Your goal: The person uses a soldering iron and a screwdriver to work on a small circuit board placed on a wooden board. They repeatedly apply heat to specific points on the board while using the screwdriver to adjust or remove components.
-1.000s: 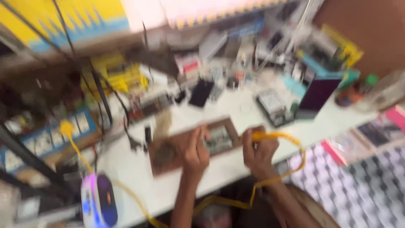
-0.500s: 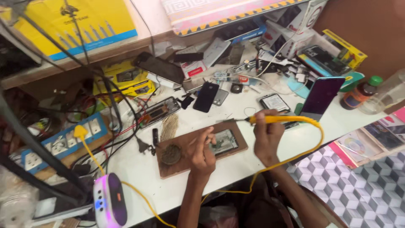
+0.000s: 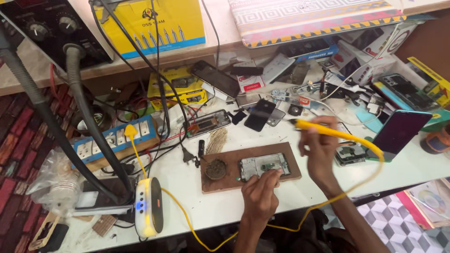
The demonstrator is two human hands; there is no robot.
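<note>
My right hand has lifted the yellow soldering iron off the opened phone, which my left hand apparently pinches near the worktop front edge; its trailing cable could snag.

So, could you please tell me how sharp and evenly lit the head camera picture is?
Head view: sharp and evenly lit on the left hand, opened phone and right hand holding the yellow soldering iron; straight edges bow toward the picture's borders.
</note>
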